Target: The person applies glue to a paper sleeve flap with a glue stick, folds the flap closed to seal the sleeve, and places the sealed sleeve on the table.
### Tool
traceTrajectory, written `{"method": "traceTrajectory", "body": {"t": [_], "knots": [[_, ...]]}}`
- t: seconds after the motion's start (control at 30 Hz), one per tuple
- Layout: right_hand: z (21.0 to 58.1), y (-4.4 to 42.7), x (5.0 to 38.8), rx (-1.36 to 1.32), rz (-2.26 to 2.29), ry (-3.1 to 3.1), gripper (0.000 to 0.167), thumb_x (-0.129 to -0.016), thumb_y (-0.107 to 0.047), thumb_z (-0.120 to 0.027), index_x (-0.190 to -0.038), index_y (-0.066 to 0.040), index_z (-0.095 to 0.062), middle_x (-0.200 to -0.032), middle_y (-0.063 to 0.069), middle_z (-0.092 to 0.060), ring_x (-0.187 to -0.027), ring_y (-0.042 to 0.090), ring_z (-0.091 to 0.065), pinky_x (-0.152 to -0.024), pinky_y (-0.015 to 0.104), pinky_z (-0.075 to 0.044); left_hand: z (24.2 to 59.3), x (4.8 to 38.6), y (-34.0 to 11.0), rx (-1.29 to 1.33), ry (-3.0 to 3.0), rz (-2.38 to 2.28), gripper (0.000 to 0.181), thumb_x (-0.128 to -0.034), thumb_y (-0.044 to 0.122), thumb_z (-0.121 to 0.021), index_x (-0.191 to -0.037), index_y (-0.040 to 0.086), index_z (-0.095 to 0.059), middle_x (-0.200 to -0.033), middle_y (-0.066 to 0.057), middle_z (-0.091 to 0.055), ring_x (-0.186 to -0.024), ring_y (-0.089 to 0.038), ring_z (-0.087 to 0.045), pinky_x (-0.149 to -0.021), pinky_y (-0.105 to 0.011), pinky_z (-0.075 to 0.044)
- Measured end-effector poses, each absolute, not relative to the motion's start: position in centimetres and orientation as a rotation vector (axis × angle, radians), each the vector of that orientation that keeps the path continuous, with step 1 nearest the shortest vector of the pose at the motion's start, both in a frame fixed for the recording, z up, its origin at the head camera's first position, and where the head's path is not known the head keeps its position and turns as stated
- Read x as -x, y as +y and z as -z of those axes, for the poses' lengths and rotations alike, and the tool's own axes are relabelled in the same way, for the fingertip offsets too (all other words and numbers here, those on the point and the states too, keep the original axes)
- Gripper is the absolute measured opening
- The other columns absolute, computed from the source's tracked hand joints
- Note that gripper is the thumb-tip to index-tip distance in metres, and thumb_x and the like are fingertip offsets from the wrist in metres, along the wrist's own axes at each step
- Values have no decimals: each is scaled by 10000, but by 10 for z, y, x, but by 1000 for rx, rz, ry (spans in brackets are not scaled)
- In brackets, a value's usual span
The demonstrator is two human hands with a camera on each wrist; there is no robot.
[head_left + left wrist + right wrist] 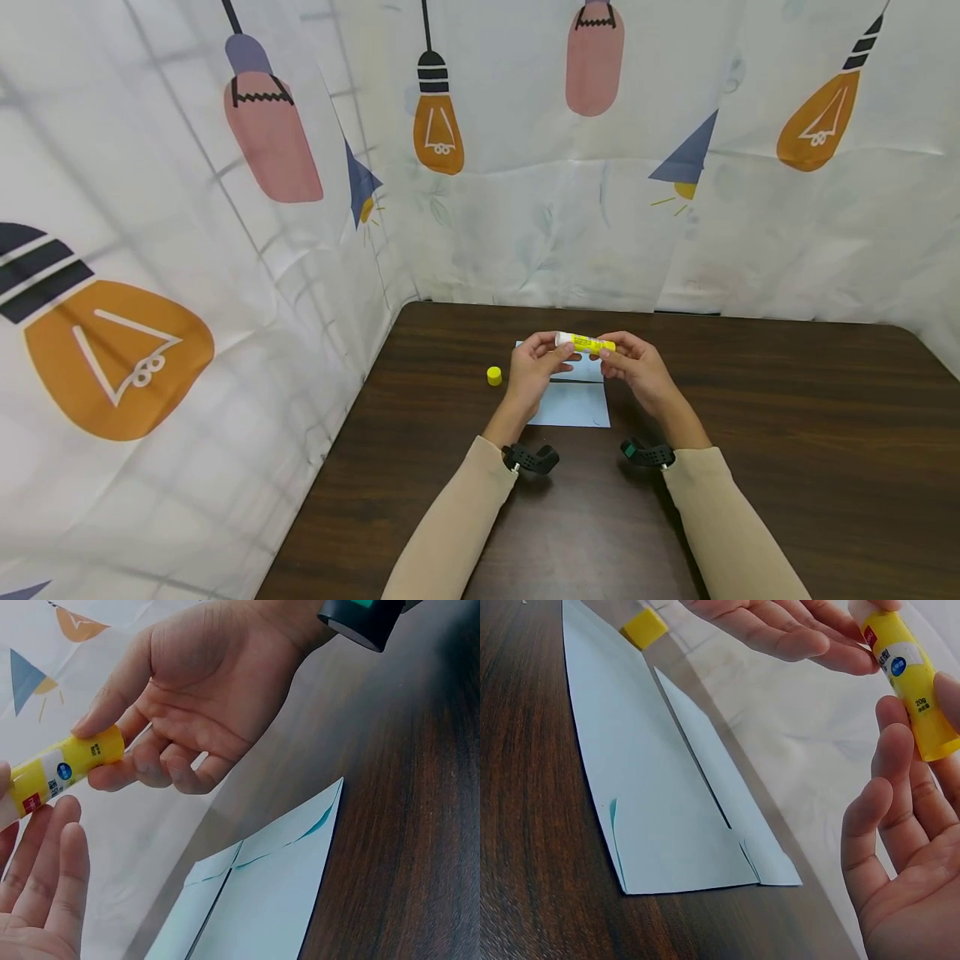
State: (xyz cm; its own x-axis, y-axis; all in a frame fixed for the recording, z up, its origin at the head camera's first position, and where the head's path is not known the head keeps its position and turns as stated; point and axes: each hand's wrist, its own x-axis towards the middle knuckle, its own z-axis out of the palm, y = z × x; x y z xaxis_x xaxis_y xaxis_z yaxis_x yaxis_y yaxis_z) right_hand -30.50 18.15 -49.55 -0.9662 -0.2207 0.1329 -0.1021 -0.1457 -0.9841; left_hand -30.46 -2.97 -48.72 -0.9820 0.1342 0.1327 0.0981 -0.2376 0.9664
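A yellow glue stick (587, 342) with a white end is held level above the table between both hands. My left hand (529, 371) pinches its white end. At the yellow end, my right hand (639, 372) has its thumb and fingers on the barrel (907, 682). Beneath the hands lies pale blue paper (572, 406), with a dark gap running across it and teal marks near one edge in the wrist views. The yellow cap (494, 376) stands apart on the table, left of my left hand. In the head view, the hands hide part of the paper.
The dark wooden table (787, 433) extends to both sides. A white curtain (517, 217) printed with lamps hangs behind it and along its left side. Black bands (530, 458) are worn on both wrists.
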Motion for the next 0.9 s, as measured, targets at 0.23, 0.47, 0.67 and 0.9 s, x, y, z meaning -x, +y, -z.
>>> {"method": "traceTrajectory", "body": {"t": [0.23, 0.47, 0.67, 0.9], "knots": [[497, 183, 306, 368, 2283, 2004, 108, -1012, -154, -651, -1118, -152, -675, -964, 7, -762, -740, 124, -619, -737, 217, -566, 485, 306, -35, -326, 1948, -2353, 316, -949, 175, -744, -1216, 27, -661, -1111, -154, -755, -867, -157, -767, -811, -348, -622], [495, 183, 305, 384, 2291, 2004, 99, -1013, -130, -644, -1106, -147, -673, -947, 21, -761, -728, 125, -616, -715, 215, -559, 483, 309, -42, -365, 2017, -2244, 303, -945, 176, -751, -1203, 37, -675, -1094, -148, -751, -859, -160, -762, -809, -341, -619], [495, 183, 306, 392, 2279, 2007, 102, -1015, -121, -638, -1109, -143, -670, -942, 22, -758, -724, 127, -619, -715, 223, -559, 481, 312, -49, -386, 2061, -2146, 308, -952, 177, -742, -1214, 30, -675, -1072, -130, -737, -878, -173, -757, -872, -422, -611], [496, 185, 306, 374, 2275, 2017, 96, -1014, -131, -641, -1104, -143, -674, -924, -16, -754, -721, 123, -612, -712, 217, -555, 475, 314, -63, -390, 2108, -2000, 305, -958, 161, -730, -1240, 56, -678, -1143, -191, -737, -911, -188, -754, -924, -496, -581]]}}
